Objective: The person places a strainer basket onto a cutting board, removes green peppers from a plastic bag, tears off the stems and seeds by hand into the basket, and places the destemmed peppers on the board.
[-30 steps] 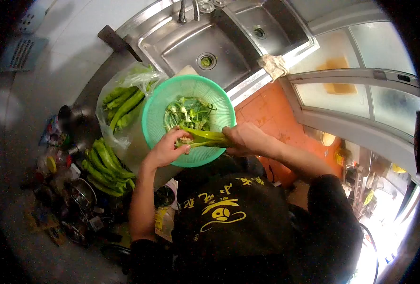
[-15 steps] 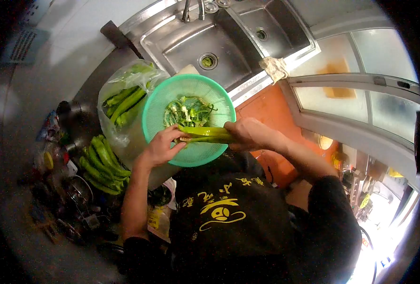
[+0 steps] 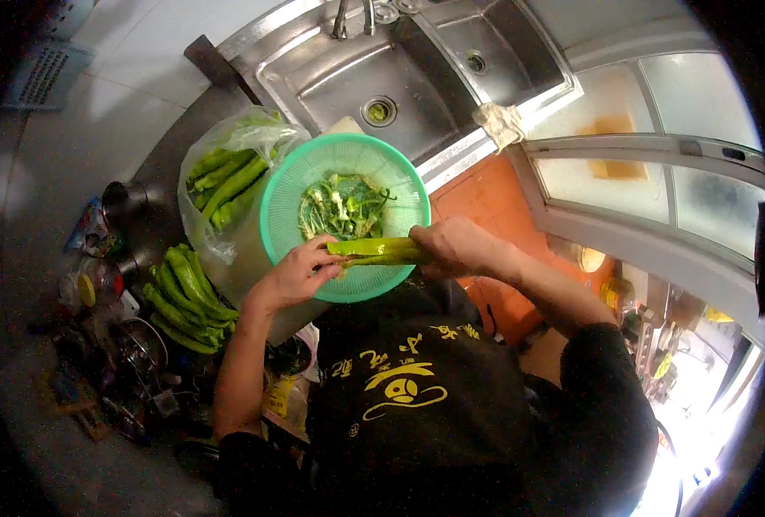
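A long green pepper (image 3: 374, 250), split along its length, stretches between my two hands over the front of a green plastic colander (image 3: 272, 202). My right hand (image 3: 460, 246) is wrapped round its right end. At the left end, the thumb and fingers of my left hand (image 3: 296, 274) close on the pepper's opened tip. Beneath, in the colander, lies a heap of pepper stems and seedy cores (image 3: 345, 207). Left of the colander, a clear plastic bag (image 3: 197, 228) holds several whole green peppers (image 3: 236, 191). More long green peppers (image 3: 184, 297) lie piled nearer my left forearm.
Behind the colander is a two-basin steel sink (image 3: 400, 77) with a faucet (image 3: 354, 17). A pale cloth (image 3: 499, 126) hangs on its front edge. Dark cluttered items and a metal pot (image 3: 141, 345) stand at left. A sliding glass door (image 3: 649, 155) is at right.
My left hand has shifted slightly, its fingers still at the pepper's opened end. The right hand keeps its hold with hardly any movement.
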Tool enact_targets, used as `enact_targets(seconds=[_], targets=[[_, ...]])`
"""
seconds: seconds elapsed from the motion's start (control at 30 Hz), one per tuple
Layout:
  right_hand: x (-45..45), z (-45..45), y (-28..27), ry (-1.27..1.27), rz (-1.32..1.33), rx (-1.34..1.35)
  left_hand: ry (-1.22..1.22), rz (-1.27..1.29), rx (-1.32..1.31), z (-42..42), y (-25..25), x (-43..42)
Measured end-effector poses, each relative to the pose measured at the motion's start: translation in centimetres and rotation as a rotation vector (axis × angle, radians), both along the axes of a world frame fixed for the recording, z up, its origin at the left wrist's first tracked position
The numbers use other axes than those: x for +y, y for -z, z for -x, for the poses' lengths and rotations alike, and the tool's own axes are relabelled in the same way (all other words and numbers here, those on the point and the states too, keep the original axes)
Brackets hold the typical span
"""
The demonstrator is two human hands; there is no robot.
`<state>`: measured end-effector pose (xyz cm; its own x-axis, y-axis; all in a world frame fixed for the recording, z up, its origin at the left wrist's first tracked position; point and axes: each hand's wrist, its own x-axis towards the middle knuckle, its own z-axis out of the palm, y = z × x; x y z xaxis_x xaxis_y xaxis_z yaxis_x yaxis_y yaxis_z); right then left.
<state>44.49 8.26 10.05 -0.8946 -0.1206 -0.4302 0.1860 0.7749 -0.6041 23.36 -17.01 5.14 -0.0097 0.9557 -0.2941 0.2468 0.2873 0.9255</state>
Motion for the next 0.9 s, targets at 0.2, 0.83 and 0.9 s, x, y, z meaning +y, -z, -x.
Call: enact_targets(seconds=[0.2, 0.83, 0.9], targets=[[-0.1, 0.1, -0.3, -0.035, -0.03, -0.023, 0.083, -0.044, 0.158, -0.7, -0.5, -0.3], [1.7, -0.6, 0.3, 0.069, -0.283, -0.044, -0.327, -0.062, 0.48, -1.4, 3.5, -3.6], [2.4, -0.3, 0.4, 0.081, -0.183, -0.016, -0.136, -0.061, 1.214, -3.0, 6.0, -3.2]])
